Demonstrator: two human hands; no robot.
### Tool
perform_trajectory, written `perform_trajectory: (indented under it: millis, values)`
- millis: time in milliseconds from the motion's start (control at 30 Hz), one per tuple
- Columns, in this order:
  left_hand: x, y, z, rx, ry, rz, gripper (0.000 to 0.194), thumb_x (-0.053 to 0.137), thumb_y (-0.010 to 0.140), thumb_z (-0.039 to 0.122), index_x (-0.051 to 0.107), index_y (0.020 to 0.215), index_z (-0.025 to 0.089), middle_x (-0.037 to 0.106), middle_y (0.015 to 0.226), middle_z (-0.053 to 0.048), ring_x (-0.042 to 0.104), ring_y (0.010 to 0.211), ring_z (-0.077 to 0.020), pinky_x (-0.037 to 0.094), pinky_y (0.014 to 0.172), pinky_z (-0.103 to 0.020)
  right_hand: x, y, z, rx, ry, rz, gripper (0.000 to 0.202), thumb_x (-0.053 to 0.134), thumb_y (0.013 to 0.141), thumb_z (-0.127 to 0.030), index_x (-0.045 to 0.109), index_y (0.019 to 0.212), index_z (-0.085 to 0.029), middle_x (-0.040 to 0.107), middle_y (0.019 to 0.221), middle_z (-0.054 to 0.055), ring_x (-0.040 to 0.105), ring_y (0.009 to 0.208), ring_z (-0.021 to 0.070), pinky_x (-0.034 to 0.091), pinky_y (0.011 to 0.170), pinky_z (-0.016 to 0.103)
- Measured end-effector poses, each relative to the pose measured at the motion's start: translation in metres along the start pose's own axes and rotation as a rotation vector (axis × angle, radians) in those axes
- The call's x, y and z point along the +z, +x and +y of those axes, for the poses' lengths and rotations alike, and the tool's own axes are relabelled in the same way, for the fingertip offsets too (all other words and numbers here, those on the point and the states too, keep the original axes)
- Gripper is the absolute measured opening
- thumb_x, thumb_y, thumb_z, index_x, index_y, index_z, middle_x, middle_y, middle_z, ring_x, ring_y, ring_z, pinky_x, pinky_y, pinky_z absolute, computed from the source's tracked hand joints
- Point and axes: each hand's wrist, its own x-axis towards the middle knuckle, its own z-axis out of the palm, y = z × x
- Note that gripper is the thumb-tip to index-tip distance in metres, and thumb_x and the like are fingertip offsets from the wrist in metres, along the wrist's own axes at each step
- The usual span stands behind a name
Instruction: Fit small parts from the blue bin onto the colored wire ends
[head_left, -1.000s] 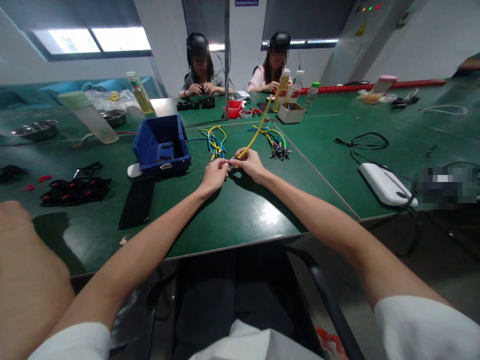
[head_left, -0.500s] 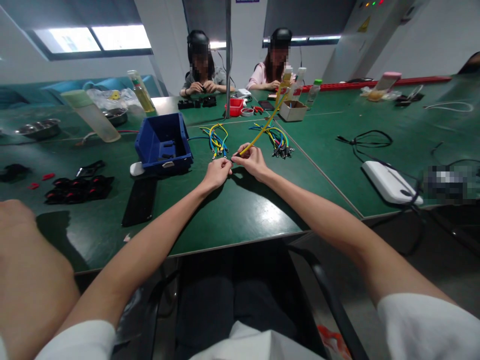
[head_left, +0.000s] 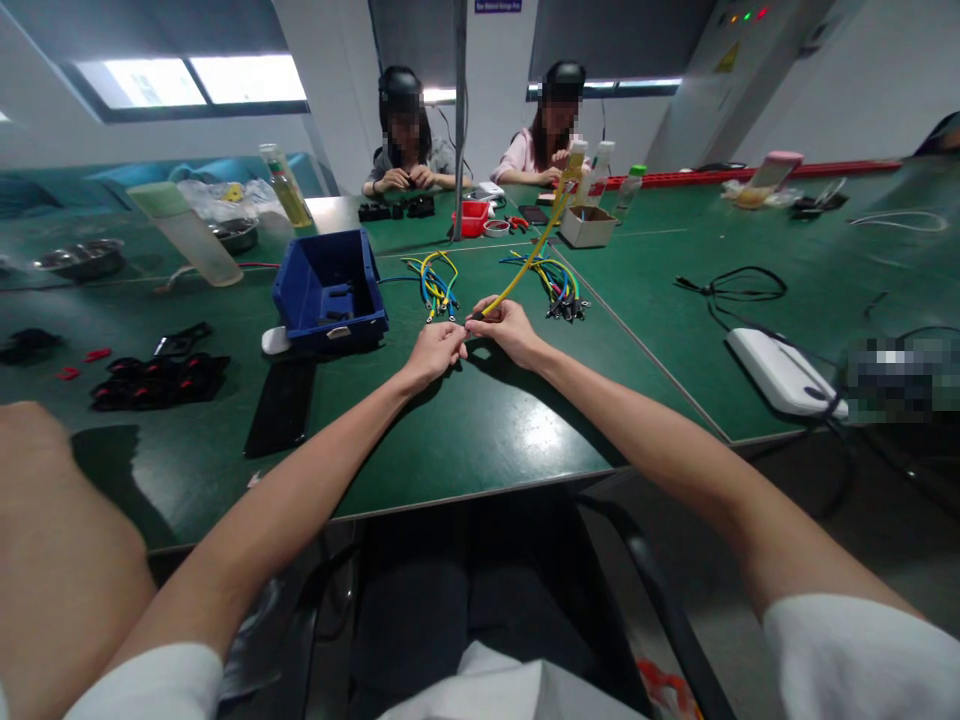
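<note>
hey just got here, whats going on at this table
A seated person's right hand pinches a yellow wire near its dark lower end, the rest rising up and away. The left hand is at that same end; whether it grips anything is hidden. Beyond the hands lie a left wire bundle and a right wire bundle, with a blue bin left of them. Across the table sit two other people.
</note>
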Motion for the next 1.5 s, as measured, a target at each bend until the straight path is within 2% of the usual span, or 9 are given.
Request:
perform_trajectory:
  millis: [200, 467, 833, 1033, 1233, 1300, 1367, 1467, 1500]
  values:
    - [-0.002, 0.004, -0.004, 0.041, 0.051, -0.018, 0.025, 0.048, 0.093, 0.034, 0.06, 0.084, 0.014, 0.06, 0.057, 0.001, 0.044, 0.042, -0.0066, 0.032, 0.045, -0.018, 0.0, 0.001, -0.007, 0.03, 0.031, 0.019, 0.048, 0.091, 0.049, -0.03, 0.06, 0.083, -0.018, 0.067, 0.073, -0.002, 0.063, 0.064, 0.0114, 0.05, 0.059, 0.023]
    - [-0.001, 0.0, 0.003, 0.089, 0.315, 0.035, 0.036, 0.043, 0.094, 0.034, 0.062, 0.07, 0.015, 0.06, 0.055, 0.0, 0.051, 0.048, -0.0091, 0.038, 0.053, -0.02, 0.003, 0.0, -0.009, 0.046, 0.019, 0.061, 0.045, 0.091, 0.05, -0.03, 0.06, 0.081, -0.018, 0.069, 0.074, 0.0, 0.061, 0.063, 0.0105, 0.049, 0.057, 0.022]
    - [-0.003, 0.003, -0.002, 0.075, 0.254, 0.057, 0.036, 0.044, 0.092, 0.035, 0.063, 0.069, 0.015, 0.06, 0.057, -0.001, 0.05, 0.046, -0.0092, 0.038, 0.049, -0.021, 0.004, 0.0, -0.009, 0.047, -0.066, 0.045, 0.046, 0.091, 0.052, -0.037, 0.061, 0.082, -0.019, 0.067, 0.077, -0.001, 0.061, 0.067, 0.012, 0.05, 0.058, 0.024]
    - [-0.002, 0.004, -0.008, 0.103, 0.121, 0.03, 0.034, 0.05, 0.095, 0.044, 0.065, 0.088, 0.014, 0.067, 0.071, -0.003, 0.054, 0.048, -0.008, 0.038, 0.043, -0.018, -0.001, -0.001, -0.006, 0.089, -0.078, 0.079, 0.045, 0.091, 0.053, -0.04, 0.062, 0.081, -0.018, 0.064, 0.071, -0.002, 0.059, 0.065, 0.011, 0.042, 0.054, 0.021]
    - [-0.002, 0.003, -0.002, -0.015, -0.068, 0.033, 0.024, 0.052, 0.097, 0.028, 0.065, 0.087, 0.01, 0.069, 0.075, -0.007, 0.056, 0.047, -0.0073, 0.035, 0.038, -0.017, -0.004, 0.004, -0.009, 0.142, -0.151, 0.037, 0.044, 0.085, 0.06, -0.051, 0.066, 0.081, -0.017, 0.068, 0.074, 0.002, 0.062, 0.068, 0.0131, 0.042, 0.054, 0.021]
    - [-0.003, 0.002, 0.003, -0.061, -0.075, 0.095, 0.023, 0.053, 0.096, 0.023, 0.064, 0.083, 0.009, 0.068, 0.074, -0.007, 0.056, 0.047, -0.0068, 0.034, 0.038, -0.017, -0.003, -0.007, -0.026, 0.123, -0.356, 0.026, 0.04, 0.078, 0.069, -0.054, 0.07, 0.079, -0.017, 0.069, 0.071, 0.003, 0.063, 0.068, 0.0157, 0.041, 0.053, 0.023]
    - [-0.005, 0.001, 0.006, -0.088, -0.038, 0.156, 0.024, 0.053, 0.096, 0.023, 0.064, 0.08, 0.009, 0.069, 0.071, -0.007, 0.054, 0.045, -0.0063, 0.034, 0.038, -0.017, 0.001, -0.035, -0.051, 0.017, -0.599, -0.017, 0.035, 0.077, 0.074, -0.052, 0.071, 0.07, -0.018, 0.068, 0.065, 0.005, 0.063, 0.064, 0.0183, 0.043, 0.055, 0.027]
    - [-0.006, 0.001, 0.008, -0.126, 0.042, 0.189, 0.027, 0.054, 0.096, 0.024, 0.065, 0.077, 0.009, 0.069, 0.069, -0.006, 0.053, 0.044, -0.0057, 0.036, 0.041, -0.017, 0.006, -0.103, -0.091, -0.105, -0.597, 0.086, 0.03, 0.07, 0.084, -0.05, 0.072, 0.069, -0.024, 0.07, 0.067, 0.005, 0.063, 0.06, 0.021, 0.048, 0.057, 0.034]
    - [-0.006, 0.001, 0.009, -0.137, 0.056, 0.194, 0.028, 0.054, 0.096, 0.024, 0.066, 0.076, 0.009, 0.07, 0.068, -0.006, 0.054, 0.044, -0.0056, 0.038, 0.043, -0.017, 0.006, -0.125, -0.101, -0.061, -0.536, 0.047, 0.026, 0.071, 0.083, -0.049, 0.073, 0.071, -0.026, 0.07, 0.067, 0.005, 0.065, 0.063, 0.0231, 0.05, 0.057, 0.035]
